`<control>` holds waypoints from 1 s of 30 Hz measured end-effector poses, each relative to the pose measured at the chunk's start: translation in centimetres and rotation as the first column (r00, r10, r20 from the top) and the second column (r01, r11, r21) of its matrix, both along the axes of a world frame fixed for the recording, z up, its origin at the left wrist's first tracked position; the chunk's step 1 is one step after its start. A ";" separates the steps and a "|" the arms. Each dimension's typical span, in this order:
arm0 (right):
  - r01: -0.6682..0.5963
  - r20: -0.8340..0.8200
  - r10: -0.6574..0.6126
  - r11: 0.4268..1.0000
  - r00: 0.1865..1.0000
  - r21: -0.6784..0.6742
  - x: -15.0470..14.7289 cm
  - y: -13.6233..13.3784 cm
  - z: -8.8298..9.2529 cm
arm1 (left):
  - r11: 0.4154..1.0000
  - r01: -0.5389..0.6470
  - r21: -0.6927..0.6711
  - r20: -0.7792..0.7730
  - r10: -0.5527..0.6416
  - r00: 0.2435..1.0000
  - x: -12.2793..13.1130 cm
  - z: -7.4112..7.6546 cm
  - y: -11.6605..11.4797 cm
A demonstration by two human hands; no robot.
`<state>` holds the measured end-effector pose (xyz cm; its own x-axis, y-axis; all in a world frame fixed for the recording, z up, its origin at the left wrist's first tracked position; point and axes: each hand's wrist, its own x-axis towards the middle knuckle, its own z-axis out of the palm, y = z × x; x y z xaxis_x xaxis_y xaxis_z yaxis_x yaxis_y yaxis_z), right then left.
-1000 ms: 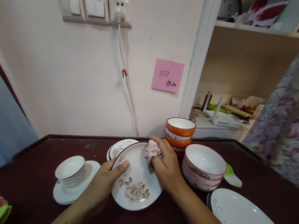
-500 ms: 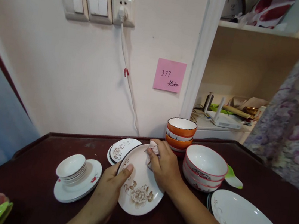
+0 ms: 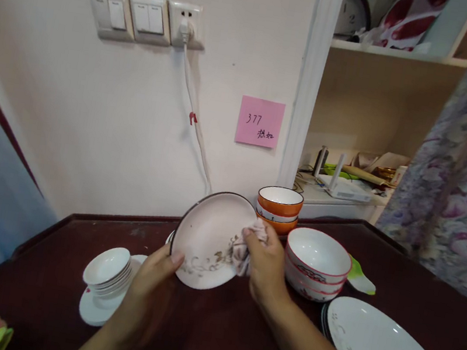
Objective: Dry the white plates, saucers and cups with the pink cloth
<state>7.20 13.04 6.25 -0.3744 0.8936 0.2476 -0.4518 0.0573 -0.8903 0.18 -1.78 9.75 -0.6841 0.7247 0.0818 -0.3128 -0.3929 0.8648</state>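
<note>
Now the round white ceramic plate with a dark rim and brown floral print (image 3: 208, 224) is higher above the glossy dark red-brown table (image 3: 198, 341) than half a second ago, and turned: its flowers have swung toward the right. The crumpled pale pink cloth (image 3: 242, 256) has slid from the upper edge to the right side, partly covering the print. One left hand (image 3: 150, 280) grips the plate's left edge, thumb on its face; one right hand (image 3: 269, 269) is closed around the cloth, against the plate.

Two orange bands show in the stack of smooth orange-and-white bowls (image 3: 279, 207); at least two white bowls with red rims (image 3: 313, 273) are nested nearby. Several small round white dishes (image 3: 107, 267) sit piled at left, and one large oval white plate (image 3: 392, 348) tops a dark-rimmed stack at right.
</note>
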 end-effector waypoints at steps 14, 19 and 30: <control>-0.031 0.126 0.014 0.990 0.992 0.136 -0.4 0.9 -1.2 | 0.960 -0.059 -0.273 -0.038 0.051 0.998 -0.1 -1.1 0.5; -0.129 -0.019 0.128 0.968 0.992 -0.214 -1.9 -1.7 -3.8 | 0.998 -0.051 -0.036 0.036 0.052 0.998 0.5 -2.8 1.1; -0.168 0.241 0.120 0.968 0.963 0.187 0.3 1.4 0.6 | 0.973 -0.056 -0.225 0.186 0.099 0.978 -0.1 0.5 0.2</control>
